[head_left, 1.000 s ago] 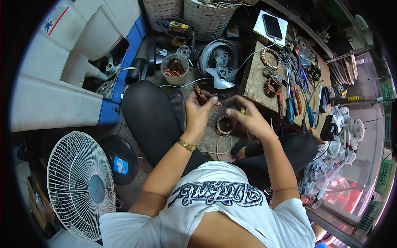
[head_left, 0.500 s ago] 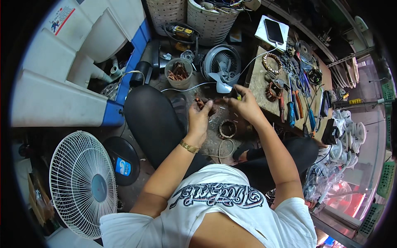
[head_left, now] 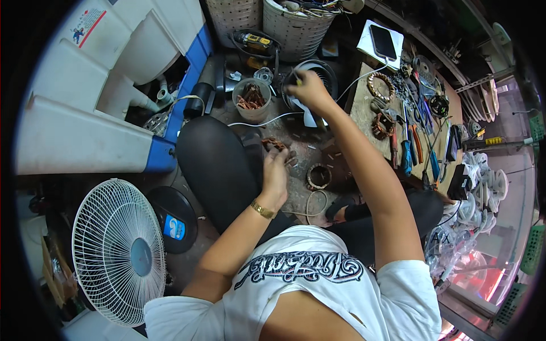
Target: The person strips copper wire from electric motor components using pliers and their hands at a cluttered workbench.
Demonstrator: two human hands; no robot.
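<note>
Copper wire, a reddish tangle (head_left: 274,143), sits pinched in the fingertips of the left hand (head_left: 276,168), which is closed around it above the person's black-clad knee. The right hand (head_left: 306,88) is stretched out farther forward, over the grey fan housing (head_left: 314,74), with its fingers curled together around something small and greenish; what that small piece is cannot be told. The two hands are well apart.

Between them and a little to the right, a round motor core (head_left: 319,176) stands on the floor, ringed with short cut scraps. A white cable runs across the floor just past the knee. A plastic cup (head_left: 251,98) holding more copper scraps stands near the fan housing, to its left.

To the right lies a wooden worktop (head_left: 364,111) crowded with two more wound cores, screwdrivers and pliers with red and blue handles. Beyond it a phone (head_left: 383,42) rests on a white pad. Two woven baskets (head_left: 296,28) stand at the top. A white fan (head_left: 116,250) lies at the lower left, beside a large white and blue machine casing (head_left: 85,85).
</note>
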